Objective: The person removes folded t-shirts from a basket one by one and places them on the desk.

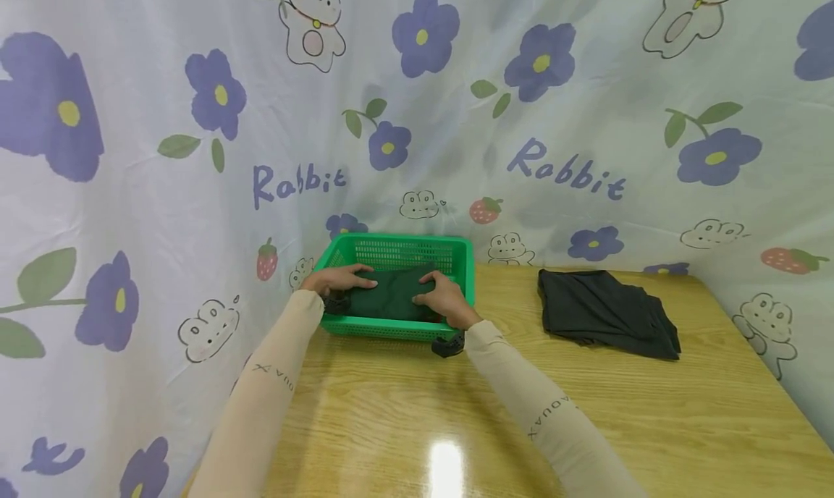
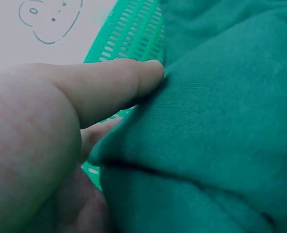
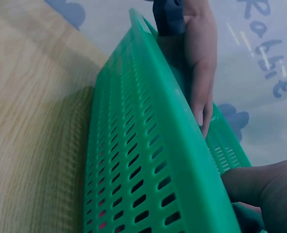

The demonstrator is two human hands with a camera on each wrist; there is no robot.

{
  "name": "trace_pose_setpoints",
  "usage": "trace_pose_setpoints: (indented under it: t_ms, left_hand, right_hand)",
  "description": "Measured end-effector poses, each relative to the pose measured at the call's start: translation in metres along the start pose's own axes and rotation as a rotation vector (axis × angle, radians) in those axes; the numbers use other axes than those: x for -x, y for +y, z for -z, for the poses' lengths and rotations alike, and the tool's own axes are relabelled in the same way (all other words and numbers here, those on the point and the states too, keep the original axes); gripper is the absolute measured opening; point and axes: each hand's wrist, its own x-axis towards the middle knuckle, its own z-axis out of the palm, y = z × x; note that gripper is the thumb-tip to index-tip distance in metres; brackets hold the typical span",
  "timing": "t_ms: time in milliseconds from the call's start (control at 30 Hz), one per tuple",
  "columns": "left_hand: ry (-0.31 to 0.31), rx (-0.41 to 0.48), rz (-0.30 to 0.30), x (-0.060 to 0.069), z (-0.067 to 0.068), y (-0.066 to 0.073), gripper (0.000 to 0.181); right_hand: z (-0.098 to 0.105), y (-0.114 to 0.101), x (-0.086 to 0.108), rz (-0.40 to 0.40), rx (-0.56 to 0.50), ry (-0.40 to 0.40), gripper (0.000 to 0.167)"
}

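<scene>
A folded dark green garment lies inside a green plastic basket with slotted walls. At its left end my left hand grips it; in the left wrist view the thumb lies on the cloth and the other fingers reach below its edge. My right hand holds the garment's right end, reaching over the basket's near right rim. In the right wrist view the basket wall hides most of the cloth, and only part of the right hand shows.
To the right on the wooden table lies a folded black garment, apart from the basket. A curtain printed with flowers and rabbits hangs close behind the basket and along the left side. Something red shows faintly through the basket's slots.
</scene>
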Motion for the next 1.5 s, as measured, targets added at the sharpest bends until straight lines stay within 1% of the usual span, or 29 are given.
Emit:
trace_pose_setpoints:
  t_ms: [100, 167, 300, 467, 533, 667, 833, 933, 1067, 1167, 1400, 1500]
  left_hand:
    - [0.016, 0.002, 0.002, 0.001, 0.002, 0.0, 0.076]
    - [0.023, 0.008, -0.009, 0.002, 0.003, -0.001, 0.077]
    - [0.033, 0.02, -0.05, 0.005, 0.006, -0.002, 0.075]
    - [0.052, 0.031, -0.105, 0.01, 0.008, -0.001, 0.067]
    - [0.056, 0.043, -0.118, 0.012, 0.009, 0.001, 0.065]
    - [0.07, 0.061, -0.122, 0.014, 0.011, 0.002, 0.066]
    - [0.082, 0.087, -0.115, 0.016, 0.011, 0.001, 0.066]
    - [0.078, 0.093, -0.088, 0.018, 0.011, 0.001, 0.068]
    - [0.036, 0.083, -0.048, 0.023, 0.012, 0.002, 0.074]
    - [0.015, 0.077, -0.04, 0.026, 0.013, 0.003, 0.077]
    - [0.02, 0.176, -0.019, 0.026, 0.008, 0.008, 0.072]
    - [0.023, 0.193, -0.008, 0.027, 0.008, 0.012, 0.069]
  right_hand:
    - [0.001, 0.001, -0.001, 0.001, 0.004, -0.009, 0.046]
    - [0.001, 0.0, -0.002, 0.008, 0.002, -0.014, 0.044]
    - [0.003, -0.002, -0.001, 0.039, -0.009, -0.007, 0.04]
    - [0.005, -0.004, 0.0, 0.097, -0.021, 0.045, 0.039]
    - [0.005, -0.005, 0.001, 0.113, -0.023, 0.07, 0.038]
    - [0.004, -0.005, 0.001, 0.131, -0.015, 0.112, 0.036]
    - [0.004, -0.005, 0.002, 0.167, -0.021, 0.14, 0.034]
    - [0.004, -0.007, 0.003, 0.194, -0.033, 0.154, 0.032]
    - [0.005, -0.008, 0.004, 0.208, -0.068, 0.162, 0.032]
    - [0.005, -0.007, 0.004, 0.209, -0.096, 0.162, 0.032]
    - [0.004, -0.003, 0.002, 0.221, -0.066, 0.175, 0.032]
    - [0.003, -0.003, 0.003, 0.229, -0.051, 0.169, 0.032]
